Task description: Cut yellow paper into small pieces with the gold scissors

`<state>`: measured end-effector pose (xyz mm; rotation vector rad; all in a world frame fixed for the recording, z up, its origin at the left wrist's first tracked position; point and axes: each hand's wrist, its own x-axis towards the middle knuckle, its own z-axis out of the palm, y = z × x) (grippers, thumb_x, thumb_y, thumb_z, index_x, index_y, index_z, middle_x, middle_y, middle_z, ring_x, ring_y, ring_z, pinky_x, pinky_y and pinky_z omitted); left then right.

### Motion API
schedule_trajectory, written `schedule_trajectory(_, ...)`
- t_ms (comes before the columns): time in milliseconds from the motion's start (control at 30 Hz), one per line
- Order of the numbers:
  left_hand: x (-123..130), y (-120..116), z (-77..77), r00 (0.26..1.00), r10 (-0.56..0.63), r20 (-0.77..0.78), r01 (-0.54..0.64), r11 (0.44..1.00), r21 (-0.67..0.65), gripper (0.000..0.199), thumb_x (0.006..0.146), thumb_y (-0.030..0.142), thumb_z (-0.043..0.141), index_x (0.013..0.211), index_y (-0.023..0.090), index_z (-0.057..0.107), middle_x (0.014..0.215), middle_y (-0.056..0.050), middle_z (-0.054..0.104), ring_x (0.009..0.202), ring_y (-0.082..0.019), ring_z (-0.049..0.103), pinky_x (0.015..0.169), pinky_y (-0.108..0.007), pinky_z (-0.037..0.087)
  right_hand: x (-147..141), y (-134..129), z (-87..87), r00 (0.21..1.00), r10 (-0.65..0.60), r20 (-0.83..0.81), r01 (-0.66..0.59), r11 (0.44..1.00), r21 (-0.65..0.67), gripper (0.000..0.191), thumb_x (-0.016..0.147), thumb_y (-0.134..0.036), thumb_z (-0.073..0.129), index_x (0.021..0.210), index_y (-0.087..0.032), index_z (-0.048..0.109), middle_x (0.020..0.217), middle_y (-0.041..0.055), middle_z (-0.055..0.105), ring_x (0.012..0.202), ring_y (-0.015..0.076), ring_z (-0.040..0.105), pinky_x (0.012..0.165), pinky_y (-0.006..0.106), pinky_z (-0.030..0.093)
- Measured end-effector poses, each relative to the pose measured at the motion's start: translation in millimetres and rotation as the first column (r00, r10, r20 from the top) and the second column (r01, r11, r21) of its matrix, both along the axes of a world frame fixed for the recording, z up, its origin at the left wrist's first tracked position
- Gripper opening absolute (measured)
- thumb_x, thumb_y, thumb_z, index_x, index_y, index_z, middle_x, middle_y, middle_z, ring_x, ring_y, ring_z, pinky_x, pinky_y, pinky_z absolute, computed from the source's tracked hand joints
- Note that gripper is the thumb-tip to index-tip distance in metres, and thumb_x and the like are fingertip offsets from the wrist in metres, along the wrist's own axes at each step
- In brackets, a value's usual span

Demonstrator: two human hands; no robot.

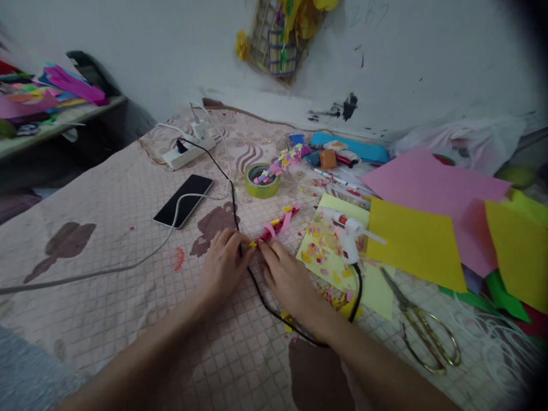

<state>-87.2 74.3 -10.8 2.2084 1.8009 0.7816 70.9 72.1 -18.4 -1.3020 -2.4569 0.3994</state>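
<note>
A narrow dark red strip (272, 230) with yellow bits and a curled pink paper band on it lies slanted over the cloth. My left hand (225, 262) has its fingers closed at the strip's near end, beside a small yellow piece. From the right, my right hand (291, 279) presses its bent fingertips together on the same end. A black cord (259, 291) passes under or beside the left fingers. Just right of my hands, a white glue gun (347, 234) lies on pale yellow paper (325, 274) strewn with small pink and yellow paper scraps.
Gold-handled scissors (423, 328) lie at right, near yellow paper (413, 242) and pink paper (436, 182). A tape roll (262, 181) holding a decorated strip stands behind my hands. A phone (184, 201), a white cable (141, 261) and a power strip (188, 153) are at left.
</note>
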Motion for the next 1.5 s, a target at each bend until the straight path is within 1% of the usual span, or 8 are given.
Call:
schedule_trajectory(200, -0.3, 0.6, 0.8, 1.0, -0.004, -0.004, 0.004, 1.0, -0.009, 0.008, 0.084, 0.024, 0.049, 0.084, 0.019, 0.054, 0.087, -0.004, 0.054, 0.086, -0.02, 0.048, 0.078, -0.035, 0.041, 0.2, 0.0, 0.8, 1.0, -0.001, 0.004, 0.001, 1.0, 0.005, 0.041, 0.088, -0.014, 0.039, 0.128, -0.008, 0.041, 0.113, 0.0156, 0.052, 0.097, 0.0254, 0.055, 0.078, 0.039, 0.051)
schedule_trajectory(533, -2.1, 0.4, 0.4, 0.999, -0.035, 0.01, 0.035, 0.999, 0.008, 0.008, 0.084, 0.022, 0.047, 0.085, 0.019, 0.055, 0.086, -0.004, 0.054, 0.084, -0.019, 0.048, 0.079, -0.036, 0.04, -0.2, 0.3, 0.6, 1.0, -0.004, 0.026, 0.004, 1.0, 0.004, 0.041, 0.088, -0.015, 0.039, 0.128, -0.009, 0.041, 0.11, 0.0147, 0.054, 0.088, 0.0245, 0.057, 0.074, 0.038, 0.052)
schedule_trajectory(667, -2.5, 0.8, -0.9, 1.0, -0.03, 0.007, 0.03, 1.0, 0.003, 0.01, 0.085, 0.022, 0.046, 0.085, 0.019, 0.055, 0.087, -0.004, 0.054, 0.086, -0.019, 0.048, 0.079, -0.036, 0.04, -0.1, 0.9, -0.4, 1.0, -0.002, 0.009, 0.002, 1.0, 0.01, 0.04, 0.088, -0.015, 0.039, 0.127, -0.008, 0.042, 0.111, 0.0158, 0.053, 0.092, 0.0255, 0.056, 0.074, 0.039, 0.052)
schedule_trajectory(900, -3.1, -0.2, 0.0, 0.999, -0.038, 0.007, 0.038, 0.999, -0.013, 0.011, 0.086, 0.022, 0.045, 0.088, 0.019, 0.056, 0.089, -0.004, 0.054, 0.086, -0.019, 0.048, 0.079, -0.035, 0.04, -0.1, 0.4, -0.4, 1.0, 0.001, -0.009, -0.001, 1.0, -0.003, 0.041, 0.088, -0.015, 0.039, 0.128, -0.01, 0.041, 0.109, 0.0148, 0.054, 0.093, 0.0251, 0.056, 0.074, 0.039, 0.052)
schedule_trajectory(1133, -2.2, 0.8, -1.3, 0.999, -0.032, 0.011, 0.032, 0.999, 0.009, 0.009, 0.084, 0.024, 0.048, 0.084, 0.019, 0.055, 0.085, -0.003, 0.054, 0.084, -0.019, 0.048, 0.079, -0.035, 0.04, -0.3, 0.9, -0.3, 1.0, 0.0, 0.004, 0.0, 1.0, 0.009, 0.04, 0.087, -0.014, 0.04, 0.127, -0.01, 0.042, 0.109, 0.0148, 0.054, 0.09, 0.0247, 0.057, 0.073, 0.038, 0.052)
schedule_trajectory(1267, -2.7, 1.6, -1.7, 0.999, -0.024, 0.023, 0.024, 1.0, 0.015, 0.008, 0.084, 0.024, 0.05, 0.082, 0.019, 0.055, 0.084, -0.003, 0.054, 0.083, -0.018, 0.048, 0.077, -0.034, 0.04, -0.9, 0.6, 0.1, 1.0, -0.009, 0.026, 0.009, 1.0, 0.007, 0.039, 0.087, -0.015, 0.04, 0.126, -0.01, 0.043, 0.108, 0.0144, 0.054, 0.086, 0.0243, 0.058, 0.069, 0.038, 0.052)
schedule_trajectory(1400, -2.7, 1.3, -0.8, 0.999, -0.031, 0.026, 0.031, 1.0, 0.0, 0.009, 0.085, 0.023, 0.047, 0.083, 0.019, 0.055, 0.084, -0.003, 0.054, 0.083, -0.018, 0.048, 0.078, -0.035, 0.04, -0.7, 0.6, -0.5, 1.0, -0.007, 0.008, 0.007, 1.0, 0.004, 0.043, 0.086, -0.014, 0.042, 0.128, -0.011, 0.04, 0.111, 0.0148, 0.053, 0.09, 0.024, 0.057, 0.073, 0.037, 0.052)
schedule_trajectory(1500, -3.0, 1.2, -0.2, 0.999, -0.031, 0.024, 0.031, 0.999, -0.016, 0.011, 0.086, 0.022, 0.045, 0.085, 0.019, 0.055, 0.086, -0.004, 0.054, 0.084, -0.019, 0.048, 0.078, -0.035, 0.04, 0.8, 0.5, -0.4, 0.999, -0.008, -0.032, 0.007, 1.0, -0.007, 0.042, 0.087, -0.014, 0.041, 0.128, -0.011, 0.04, 0.111, 0.0142, 0.053, 0.094, 0.0242, 0.056, 0.077, 0.038, 0.051)
